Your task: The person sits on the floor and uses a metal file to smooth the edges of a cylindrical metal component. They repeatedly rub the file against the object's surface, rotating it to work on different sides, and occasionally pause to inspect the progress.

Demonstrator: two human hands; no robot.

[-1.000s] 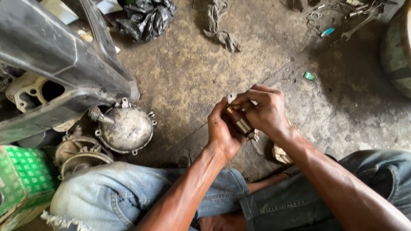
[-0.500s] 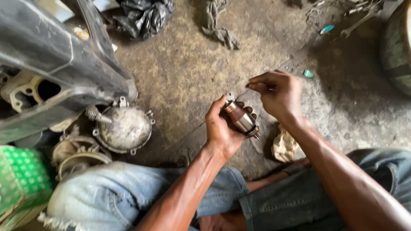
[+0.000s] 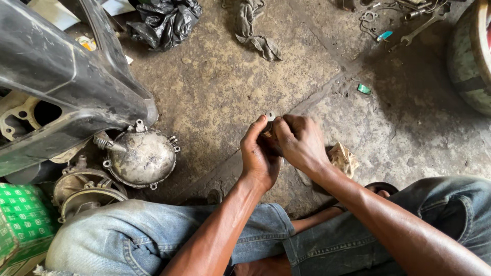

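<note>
My left hand (image 3: 257,156) grips a small cylindrical metal motor part (image 3: 269,122), of which only a bit of its silver top tab shows between the fingers. My right hand (image 3: 299,142) is closed over the same part from the right, covering most of it. Both hands are held over the dirty concrete floor (image 3: 225,87), above my knees in blue jeans (image 3: 153,235).
A round grey engine cover (image 3: 142,158) lies left, beside a black scooter body (image 3: 61,71) and a second casing (image 3: 84,189). A green box (image 3: 23,220) sits lower left. A crumpled rag (image 3: 342,158), spanners (image 3: 419,23), black bag (image 3: 163,18) and a tyre (image 3: 470,56) lie around.
My right hand, which had lifted away to the upper right, has come back down and closed over the part in my left hand, hiding its cylinder.
</note>
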